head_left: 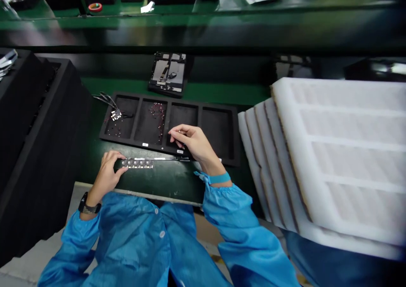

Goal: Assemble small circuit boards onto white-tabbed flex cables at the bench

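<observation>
Pinching the circuit strip (138, 164) by one end with left fingers (111, 155) before the black tray (137, 120); poising narrowed right fingers (183, 138) above it, unclear whether loaded; apparently steadying, next calling for precision.

Over the black tray (217, 130), the right hand (198, 146) covers part of the third compartment, and anything between its fingers is too small to tell. On the tray's near side, the left hand (107, 173) hides part of the circuit strip (139, 163). In the tray's second compartment, the reddish bits (157, 109) are too tiny to identify; the label (145, 144) on its near rim is unreadable. Right of the tray, the white foam stack (349, 113) is cut off; left of it, the black foam stack (65, 126) is too.
</observation>
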The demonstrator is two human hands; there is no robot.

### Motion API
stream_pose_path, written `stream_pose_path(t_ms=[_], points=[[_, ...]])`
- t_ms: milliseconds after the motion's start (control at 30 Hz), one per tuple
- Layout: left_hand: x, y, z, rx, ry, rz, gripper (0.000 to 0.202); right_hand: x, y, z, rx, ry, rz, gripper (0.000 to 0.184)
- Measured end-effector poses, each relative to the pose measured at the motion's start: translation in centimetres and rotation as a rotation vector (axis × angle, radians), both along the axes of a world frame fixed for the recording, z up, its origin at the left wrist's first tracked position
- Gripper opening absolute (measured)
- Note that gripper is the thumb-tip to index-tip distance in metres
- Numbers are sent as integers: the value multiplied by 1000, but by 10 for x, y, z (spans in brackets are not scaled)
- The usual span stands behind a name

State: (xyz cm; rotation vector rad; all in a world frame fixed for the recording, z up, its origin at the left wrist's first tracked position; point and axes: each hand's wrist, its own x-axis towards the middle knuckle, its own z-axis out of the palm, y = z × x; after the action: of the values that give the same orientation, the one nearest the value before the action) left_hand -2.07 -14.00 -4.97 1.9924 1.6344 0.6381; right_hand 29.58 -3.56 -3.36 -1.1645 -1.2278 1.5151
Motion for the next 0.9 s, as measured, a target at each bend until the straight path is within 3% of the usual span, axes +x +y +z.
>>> stream_pose_path(t_ms=[133, 300, 567, 733, 833, 900], points=[[1, 7, 6, -56, 13, -68, 28, 0, 0, -2, -4, -12, 12, 41], [3, 8, 9, -48, 48, -64, 22, 1, -1, 0, -12, -28, 21, 40], [10, -12, 24, -130, -99, -39, 22, 2, -6, 7, -24, -28, 26, 39], [25, -31, 7, -108, -163, -20, 26, 2, -6, 7, -23, -27, 22, 39], [29, -34, 0, -80, -136, -27, 11, 2, -5, 6, -27, -24, 31, 39], [28, -30, 1, -99, -100, -62, 16, 1, -5, 6, -29, -23, 34, 39]])
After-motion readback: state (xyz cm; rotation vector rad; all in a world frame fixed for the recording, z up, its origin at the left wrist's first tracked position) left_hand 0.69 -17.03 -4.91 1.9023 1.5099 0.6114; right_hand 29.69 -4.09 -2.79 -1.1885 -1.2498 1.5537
